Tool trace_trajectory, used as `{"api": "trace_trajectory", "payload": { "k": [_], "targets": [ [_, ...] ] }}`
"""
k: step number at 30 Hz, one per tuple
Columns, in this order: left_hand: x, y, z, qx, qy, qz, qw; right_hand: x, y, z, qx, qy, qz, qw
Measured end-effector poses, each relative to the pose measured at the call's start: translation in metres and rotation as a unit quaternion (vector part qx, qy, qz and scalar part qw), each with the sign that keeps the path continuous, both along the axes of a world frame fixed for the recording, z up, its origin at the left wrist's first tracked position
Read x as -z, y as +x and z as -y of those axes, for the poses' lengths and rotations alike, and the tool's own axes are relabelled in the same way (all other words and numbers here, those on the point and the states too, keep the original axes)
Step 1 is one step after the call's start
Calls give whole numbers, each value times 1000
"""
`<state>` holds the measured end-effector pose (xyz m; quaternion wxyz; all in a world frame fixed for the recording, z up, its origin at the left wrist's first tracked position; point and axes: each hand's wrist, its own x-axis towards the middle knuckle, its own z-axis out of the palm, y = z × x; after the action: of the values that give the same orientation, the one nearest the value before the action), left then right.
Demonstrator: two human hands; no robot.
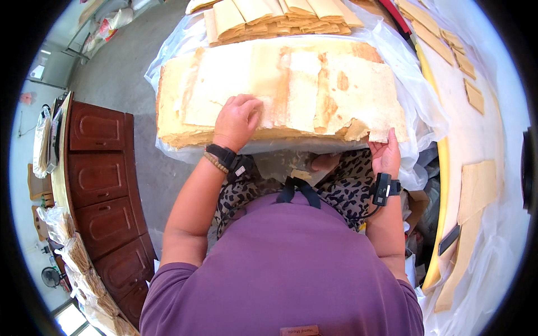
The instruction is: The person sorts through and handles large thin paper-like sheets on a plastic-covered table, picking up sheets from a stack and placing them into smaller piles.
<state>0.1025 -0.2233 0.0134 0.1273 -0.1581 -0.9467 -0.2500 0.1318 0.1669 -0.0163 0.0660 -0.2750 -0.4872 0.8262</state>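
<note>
In front of me lies a wide stack of thin tan sheets (168,120), with ragged edges and brown streaks. A pale, torn-edged top sheet (302,84) spreads across it. My left hand (241,119) rests over the near edge of that sheet, its fingers curled in. What they hold, if anything, is hidden. At the near right corner, my right hand (385,154) pinches the torn edge of the top sheet, thumb above and fingers below. Dark devices are strapped to both wrists.
Behind the stack sit folded tan strips (280,19) in a pile. Clear plastic film (417,106) lies under the stack. On the right, a white padded surface (465,134) bears tan pieces and a dark phone (449,239). A red-brown cabinet (106,179) stands left.
</note>
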Motion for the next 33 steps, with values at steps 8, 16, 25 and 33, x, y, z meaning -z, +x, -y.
{"api": "trace_trajectory", "payload": {
  "k": [8, 16, 25, 33],
  "targets": [
    [-22, 27, -34, 68, -4, -17, 998, -30, -15, 15, -18, 16, -70, 997],
    [-24, 26, -36, 81, 89, -6, 993, -58, -30, 40, -92, 122, -172, 973],
    [-26, 25, -21, -11, 241, 149, 959, -56, -29, 28, -74, 312, -97, 942],
    [-26, -9, -58, -70, -42, 81, 993, -17, -8, 5, -80, 116, 38, 989]
  ]
}}
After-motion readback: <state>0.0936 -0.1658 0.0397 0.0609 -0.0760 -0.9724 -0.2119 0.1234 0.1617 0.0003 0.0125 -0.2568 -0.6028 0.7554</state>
